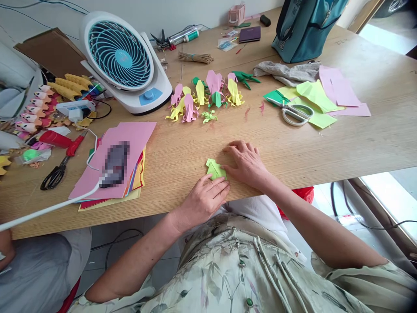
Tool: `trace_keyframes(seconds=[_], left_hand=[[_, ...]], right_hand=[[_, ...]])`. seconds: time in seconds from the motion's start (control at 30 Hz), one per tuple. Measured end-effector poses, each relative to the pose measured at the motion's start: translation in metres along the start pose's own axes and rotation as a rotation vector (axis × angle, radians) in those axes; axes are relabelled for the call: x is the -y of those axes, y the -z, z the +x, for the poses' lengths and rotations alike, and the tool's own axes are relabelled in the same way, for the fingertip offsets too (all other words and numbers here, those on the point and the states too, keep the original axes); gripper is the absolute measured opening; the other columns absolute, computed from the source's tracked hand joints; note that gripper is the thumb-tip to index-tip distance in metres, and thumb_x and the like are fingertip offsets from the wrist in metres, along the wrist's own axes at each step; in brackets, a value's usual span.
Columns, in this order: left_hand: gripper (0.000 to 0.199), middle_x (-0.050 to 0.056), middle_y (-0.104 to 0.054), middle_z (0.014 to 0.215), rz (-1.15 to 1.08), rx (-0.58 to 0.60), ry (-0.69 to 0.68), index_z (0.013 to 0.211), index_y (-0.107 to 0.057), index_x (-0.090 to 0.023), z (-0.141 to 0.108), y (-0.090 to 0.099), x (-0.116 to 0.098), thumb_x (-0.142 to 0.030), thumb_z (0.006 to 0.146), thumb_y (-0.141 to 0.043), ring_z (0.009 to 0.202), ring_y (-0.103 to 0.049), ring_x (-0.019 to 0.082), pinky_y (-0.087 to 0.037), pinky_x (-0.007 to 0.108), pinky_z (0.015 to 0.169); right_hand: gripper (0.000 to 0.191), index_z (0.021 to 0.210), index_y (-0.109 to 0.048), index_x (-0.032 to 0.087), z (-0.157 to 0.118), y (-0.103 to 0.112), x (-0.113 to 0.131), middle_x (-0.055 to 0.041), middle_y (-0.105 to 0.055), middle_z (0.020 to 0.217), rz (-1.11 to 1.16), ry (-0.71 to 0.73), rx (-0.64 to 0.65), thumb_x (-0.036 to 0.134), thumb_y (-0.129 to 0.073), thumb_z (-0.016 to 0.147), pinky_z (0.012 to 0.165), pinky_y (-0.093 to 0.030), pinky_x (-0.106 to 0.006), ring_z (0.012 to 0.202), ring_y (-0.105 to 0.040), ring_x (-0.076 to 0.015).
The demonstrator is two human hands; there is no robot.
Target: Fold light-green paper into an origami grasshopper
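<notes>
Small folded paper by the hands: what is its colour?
The small folded paper is lime green, best seen in the head view.

A craft workspace, whether home or small workshop is unclear — the wooden table [182, 161] bears folded-paper figures [214, 82], coloured sheets [343, 89] and white-handled scissors [287, 107], with a fan [124, 58] and a teal bag [308, 37] indicating informal use.

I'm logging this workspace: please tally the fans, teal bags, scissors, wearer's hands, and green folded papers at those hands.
Fan: 1
Teal bag: 1
Scissors (light-handled pair, black-handled pair): 2
Wearer's hands (left hand, right hand): 2
Green folded paper at the hands: 1
Total: 7
</notes>
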State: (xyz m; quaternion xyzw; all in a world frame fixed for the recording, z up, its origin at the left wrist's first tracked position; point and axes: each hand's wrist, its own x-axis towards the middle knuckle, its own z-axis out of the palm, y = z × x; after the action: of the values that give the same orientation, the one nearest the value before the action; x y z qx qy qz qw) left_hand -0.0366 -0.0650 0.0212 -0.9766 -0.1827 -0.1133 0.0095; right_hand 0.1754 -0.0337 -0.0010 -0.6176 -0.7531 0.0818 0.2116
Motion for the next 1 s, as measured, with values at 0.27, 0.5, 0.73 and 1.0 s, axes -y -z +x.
trace_keyframes(seconds=[0.27,0.5,0.73,1.0], left_hand=[[0.029,0.015,-0.061,0.136,-0.013,0.035,0.085,0.119,-0.065,-0.013,0.004,0.004,-0.004,-0.026,0.097,-0.051,0.14,-0.044,0.032,-0.035,0.056,0.114],[0.03,0.014,-0.063,0.134,0.005,0.017,0.099,0.123,-0.062,-0.013,0.005,0.002,-0.01,-0.024,0.099,-0.047,0.133,-0.051,0.027,-0.027,0.056,0.118],[0.036,0.015,-0.063,0.134,0.128,0.004,0.056,0.131,-0.057,-0.008,0.002,-0.001,-0.017,-0.025,0.101,-0.046,0.128,-0.053,0.025,-0.028,0.055,0.115],[0.032,0.014,-0.059,0.139,0.06,0.016,0.116,0.122,-0.063,-0.012,0.004,0.003,-0.013,-0.029,0.097,-0.053,0.132,-0.05,0.029,-0.032,0.053,0.112]], right_hand=[[0.042,0.123,-0.06,0.022,-0.001,0.001,0.001,-0.0143,-0.054,0.136,0.007,-0.003,-0.002,0.042,-0.063,0.086,0.091,-0.036,-0.046,0.116,-0.046,-0.0339],[0.044,0.124,-0.06,0.022,0.0,0.002,0.001,-0.0136,-0.053,0.136,0.002,-0.02,0.021,0.046,-0.063,0.086,0.092,-0.035,-0.045,0.115,-0.047,-0.0335],[0.046,0.127,-0.058,0.024,0.001,0.001,0.0,-0.013,-0.052,0.137,-0.008,-0.021,0.023,0.046,-0.063,0.086,0.092,-0.036,-0.045,0.117,-0.046,-0.0337],[0.047,0.126,-0.059,0.024,0.001,0.0,0.0,-0.012,-0.053,0.137,0.013,-0.03,0.015,0.044,-0.065,0.085,0.093,-0.037,-0.046,0.119,-0.046,-0.0334]])
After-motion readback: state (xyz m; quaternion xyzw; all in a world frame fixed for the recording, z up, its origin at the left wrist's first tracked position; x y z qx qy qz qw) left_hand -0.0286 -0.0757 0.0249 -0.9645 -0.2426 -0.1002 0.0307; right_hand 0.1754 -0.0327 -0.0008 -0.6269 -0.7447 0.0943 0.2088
